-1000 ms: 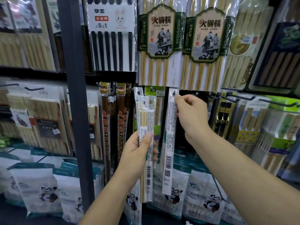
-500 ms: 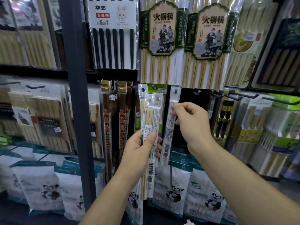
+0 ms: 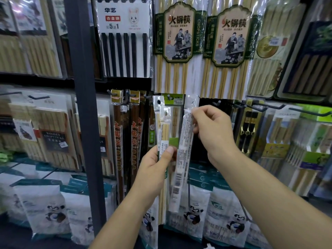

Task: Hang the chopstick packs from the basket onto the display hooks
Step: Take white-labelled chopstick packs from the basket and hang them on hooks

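Note:
My left hand (image 3: pixel 156 165) grips a small bundle of slim clear chopstick packs (image 3: pixel 162 133) upright in front of the display, thumb across their labels. My right hand (image 3: pixel 212 133) pinches the upper part of one more slim pack (image 3: pixel 183 159), whose top reaches a display hook (image 3: pixel 193 101) just under the big hot-pot chopstick packs. Whether its hole sits on the hook I cannot tell. An empty black hook (image 3: pixel 217 103) juts out just to the right. No basket is in view.
A dark vertical shelf post (image 3: pixel 84 123) stands to the left. Large chopstick packs (image 3: pixel 179 42) hang above, brown packs (image 3: pixel 125 141) to the left, green-labelled packs (image 3: pixel 296 141) on long hooks at right. Panda-printed bags (image 3: pixel 194 212) fill the row below.
My right hand has slid down from the pack's top to a little lower on it. My left hand has lifted its bundle slightly higher.

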A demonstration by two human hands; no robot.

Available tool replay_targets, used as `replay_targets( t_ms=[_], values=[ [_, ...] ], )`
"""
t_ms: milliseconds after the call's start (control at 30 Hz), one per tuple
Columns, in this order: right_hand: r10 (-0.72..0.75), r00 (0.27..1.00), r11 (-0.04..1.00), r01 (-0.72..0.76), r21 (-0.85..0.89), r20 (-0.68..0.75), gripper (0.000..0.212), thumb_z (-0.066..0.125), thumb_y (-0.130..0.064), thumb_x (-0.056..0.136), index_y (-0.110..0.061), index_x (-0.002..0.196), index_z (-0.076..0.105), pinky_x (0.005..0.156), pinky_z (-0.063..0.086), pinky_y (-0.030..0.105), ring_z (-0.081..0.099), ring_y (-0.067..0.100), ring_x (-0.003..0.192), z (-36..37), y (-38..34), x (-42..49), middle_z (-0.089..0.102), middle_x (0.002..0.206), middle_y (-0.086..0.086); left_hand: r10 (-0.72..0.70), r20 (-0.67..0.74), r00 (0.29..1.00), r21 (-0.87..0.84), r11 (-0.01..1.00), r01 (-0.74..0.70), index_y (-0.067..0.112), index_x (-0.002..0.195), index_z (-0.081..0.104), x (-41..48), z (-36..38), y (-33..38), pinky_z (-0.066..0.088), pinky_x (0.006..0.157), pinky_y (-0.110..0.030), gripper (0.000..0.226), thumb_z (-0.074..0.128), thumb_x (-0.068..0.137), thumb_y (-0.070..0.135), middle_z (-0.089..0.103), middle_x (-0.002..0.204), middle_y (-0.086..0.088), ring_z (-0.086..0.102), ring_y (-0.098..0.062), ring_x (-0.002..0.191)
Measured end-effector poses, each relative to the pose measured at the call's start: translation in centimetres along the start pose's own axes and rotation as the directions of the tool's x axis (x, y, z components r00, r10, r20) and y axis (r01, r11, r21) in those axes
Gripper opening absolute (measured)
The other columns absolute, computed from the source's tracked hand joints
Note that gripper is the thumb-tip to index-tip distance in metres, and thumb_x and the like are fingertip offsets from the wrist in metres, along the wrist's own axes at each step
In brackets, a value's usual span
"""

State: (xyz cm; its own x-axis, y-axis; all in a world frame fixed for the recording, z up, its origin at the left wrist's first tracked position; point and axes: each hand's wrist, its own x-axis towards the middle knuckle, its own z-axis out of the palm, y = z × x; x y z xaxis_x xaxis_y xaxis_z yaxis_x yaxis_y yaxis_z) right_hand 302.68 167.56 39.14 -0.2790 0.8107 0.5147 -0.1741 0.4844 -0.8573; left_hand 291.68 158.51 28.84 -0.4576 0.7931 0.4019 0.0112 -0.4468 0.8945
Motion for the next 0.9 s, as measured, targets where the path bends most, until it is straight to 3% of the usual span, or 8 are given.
replay_targets(
  t_ms=[133, 267, 467, 567, 700, 900],
  values=[
    [-0.020, 0.998, 0.999, 0.018, -0.035, -0.065, 0.031, 0.064, -0.028, 0.098, -0.004, 0.079, 0.070, 0.061, 0.046, 0.024, 0.050, 0.007, 0.060, -0.2, 0.2, 1.1, 0.057, 0.063, -0.003, -0.006, -0.051, 0.999, -0.004, 1.000, 0.006, 0.012, 0.098, 0.067, 0.2, -0.2, 0.0, 0.058, 0.066, -0.033, 0.023, 0.053, 0.106, 0.029, 0.065, 0.075, -0.003, 0.061, -0.018, 0.067],
    [-0.017, 0.996, 0.998, 0.012, -0.058, -0.086, 0.033, 0.064, -0.030, 0.097, -0.003, 0.079, 0.070, 0.065, 0.048, 0.031, 0.052, 0.010, 0.063, -0.2, 0.7, 1.4, 0.060, 0.067, 0.001, -0.014, -0.029, 0.999, -0.025, 1.000, 0.013, 0.023, 0.087, 0.069, 0.0, -0.1, 0.5, 0.041, 0.047, -0.025, 0.027, 0.051, 0.106, 0.029, 0.050, 0.065, -0.001, 0.042, -0.012, 0.052],
    [-0.046, 0.993, 0.992, 0.034, -0.121, -0.106, 0.034, 0.062, -0.031, 0.098, -0.006, 0.076, 0.068, 0.067, 0.049, 0.033, 0.050, 0.008, 0.062, 0.0, 1.0, 1.9, 0.054, 0.061, -0.004, -0.058, -0.023, 0.998, -0.083, 0.995, 0.056, 0.006, 0.101, 0.057, 0.0, 0.0, 0.5, 0.028, 0.045, -0.024, 0.024, 0.047, 0.108, 0.026, 0.046, 0.064, 0.001, 0.035, -0.011, 0.051],
    [-0.027, 0.992, 0.987, 0.006, -0.164, -0.125, 0.036, 0.062, -0.031, 0.098, -0.013, 0.067, 0.062, 0.065, 0.051, 0.036, 0.044, 0.005, 0.052, 0.2, 1.4, 2.1, 0.045, 0.049, -0.016, -0.059, -0.005, 0.998, -0.139, 0.989, 0.058, 0.008, 0.104, 0.053, 0.0, 0.0, 0.8, 0.029, 0.045, -0.024, 0.020, 0.039, 0.109, 0.020, 0.049, 0.068, -0.002, 0.036, -0.012, 0.051],
    [-0.013, 0.992, 0.985, -0.009, -0.173, -0.129, 0.036, 0.062, -0.030, 0.098, -0.012, 0.067, 0.062, 0.074, 0.059, 0.046, 0.045, 0.004, 0.052, 0.1, 1.7, 2.1, 0.044, 0.048, -0.016, -0.058, -0.015, 0.998, -0.105, 0.993, 0.056, 0.009, 0.103, 0.053, -0.1, -0.1, 0.9, 0.032, 0.046, -0.026, 0.019, 0.036, 0.109, 0.016, 0.057, 0.071, -0.003, 0.042, -0.012, 0.053],
    [-0.095, 0.990, 0.985, 0.078, -0.157, -0.104, 0.035, 0.062, -0.033, 0.098, -0.008, 0.075, 0.067, 0.067, 0.051, 0.031, 0.050, 0.008, 0.060, -0.3, 1.3, 2.0, 0.052, 0.058, -0.008, -0.043, -0.019, 0.999, -0.019, 0.999, 0.043, 0.010, 0.104, 0.054, -0.2, -0.1, 0.8, 0.037, 0.048, -0.026, 0.018, 0.039, 0.108, 0.019, 0.060, 0.073, -0.002, 0.046, -0.013, 0.055]
  ],
)
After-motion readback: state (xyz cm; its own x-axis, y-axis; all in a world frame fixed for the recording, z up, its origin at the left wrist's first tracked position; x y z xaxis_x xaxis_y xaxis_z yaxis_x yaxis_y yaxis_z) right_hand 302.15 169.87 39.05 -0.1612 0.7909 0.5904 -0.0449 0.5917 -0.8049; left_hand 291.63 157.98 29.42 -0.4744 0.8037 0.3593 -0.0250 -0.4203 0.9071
